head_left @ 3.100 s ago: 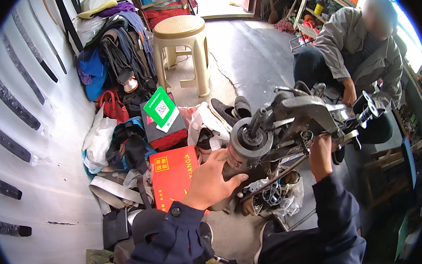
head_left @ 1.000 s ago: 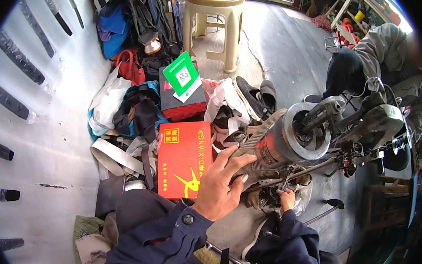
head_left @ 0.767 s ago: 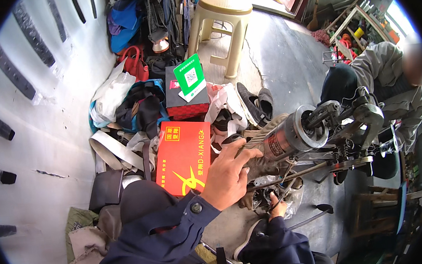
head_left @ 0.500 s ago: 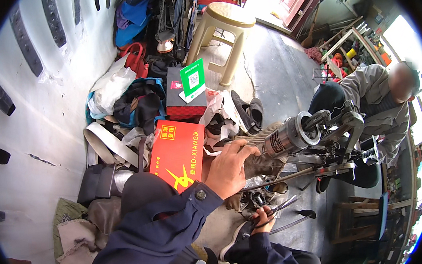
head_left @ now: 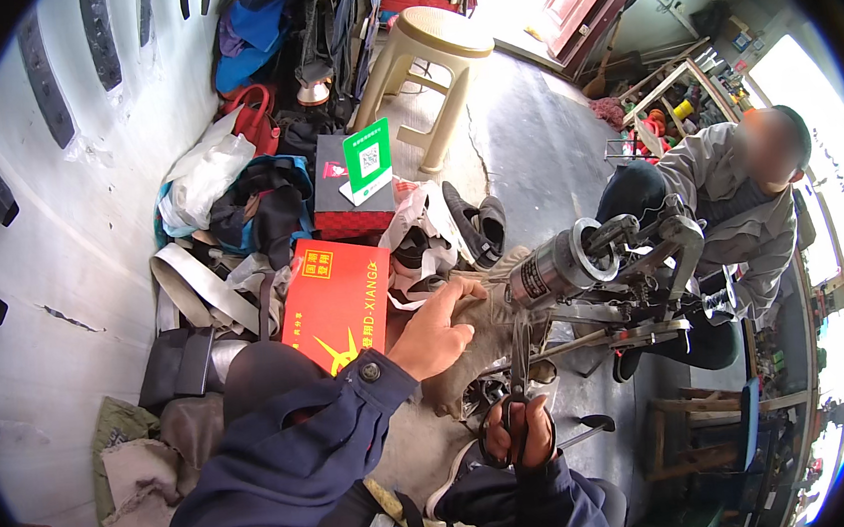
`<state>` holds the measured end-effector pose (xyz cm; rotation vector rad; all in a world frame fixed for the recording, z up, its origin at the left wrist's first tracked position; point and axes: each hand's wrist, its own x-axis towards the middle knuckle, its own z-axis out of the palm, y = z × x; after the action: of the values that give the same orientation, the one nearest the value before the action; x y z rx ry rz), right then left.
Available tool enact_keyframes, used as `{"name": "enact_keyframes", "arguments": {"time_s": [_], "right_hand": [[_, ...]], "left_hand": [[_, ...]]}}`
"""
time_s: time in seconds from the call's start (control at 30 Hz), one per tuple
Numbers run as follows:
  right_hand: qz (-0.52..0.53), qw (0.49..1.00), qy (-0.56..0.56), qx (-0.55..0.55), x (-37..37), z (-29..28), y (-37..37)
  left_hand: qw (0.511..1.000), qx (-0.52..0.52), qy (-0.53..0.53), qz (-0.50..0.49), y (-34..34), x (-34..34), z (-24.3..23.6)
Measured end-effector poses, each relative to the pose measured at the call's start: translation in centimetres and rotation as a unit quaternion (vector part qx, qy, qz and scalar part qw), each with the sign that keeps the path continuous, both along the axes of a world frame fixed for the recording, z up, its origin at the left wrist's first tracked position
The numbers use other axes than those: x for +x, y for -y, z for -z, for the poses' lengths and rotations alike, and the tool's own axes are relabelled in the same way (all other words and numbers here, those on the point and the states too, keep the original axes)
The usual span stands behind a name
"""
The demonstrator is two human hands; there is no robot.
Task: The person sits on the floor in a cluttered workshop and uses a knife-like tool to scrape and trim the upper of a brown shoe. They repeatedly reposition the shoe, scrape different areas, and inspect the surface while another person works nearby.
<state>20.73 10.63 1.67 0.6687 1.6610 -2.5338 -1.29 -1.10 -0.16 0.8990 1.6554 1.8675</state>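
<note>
My left hand (head_left: 436, 330) rests on a brown-grey piece of material (head_left: 486, 310) laid by the arm of a metal sewing machine (head_left: 598, 270). My right hand (head_left: 520, 438) grips a pair of scissors (head_left: 518, 376), blades pointing up toward the material under the machine. Dark blue sleeves cover both forearms.
A red flat box (head_left: 337, 299) lies left of my left hand. Bags and clothes (head_left: 255, 193) pile along the white wall. A beige plastic stool (head_left: 430, 67) stands behind. Another person (head_left: 728, 207) in a grey jacket sits past the machine. Dark shoes (head_left: 474, 221) lie nearby.
My view has shifted; the machine now sits further right. My right hand has come up under the machine with the scissors. My left hand stays on the material.
</note>
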Motion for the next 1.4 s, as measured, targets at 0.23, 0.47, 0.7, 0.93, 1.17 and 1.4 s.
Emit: {"name": "enact_keyframes", "arguments": {"time_s": [0.23, 0.47, 0.7, 0.93, 1.17, 1.4], "right_hand": [[-0.063, 0.997, -0.015, -0.042, -2.6, 1.5, -0.3], [-0.081, 0.994, -0.054, -0.059, -2.6, 0.8, -0.8], [-0.085, 0.994, -0.043, -0.051, -1.7, 1.6, -1.3], [-0.113, 0.988, -0.021, -0.101, 0.4, 2.7, -1.8], [-0.152, 0.979, -0.029, -0.136, 0.0, 3.2, -2.8], [-0.143, 0.965, -0.047, -0.215, -0.9, 3.6, -3.2]], "left_hand": [[0.986, 0.038, 0.164, 0.003, 0.4, 0.2, -0.3], [0.996, -0.002, 0.088, 0.001, 0.3, -0.1, -0.8], [0.998, -0.005, 0.047, 0.035, -0.3, -0.9, -0.4], [0.988, 0.013, 0.127, 0.082, -0.8, -2.9, -0.5], [0.957, 0.015, 0.276, 0.09, -1.1, -3.1, -1.3], [0.965, -0.007, 0.242, 0.101, -0.9, -3.2, -1.3]]}}
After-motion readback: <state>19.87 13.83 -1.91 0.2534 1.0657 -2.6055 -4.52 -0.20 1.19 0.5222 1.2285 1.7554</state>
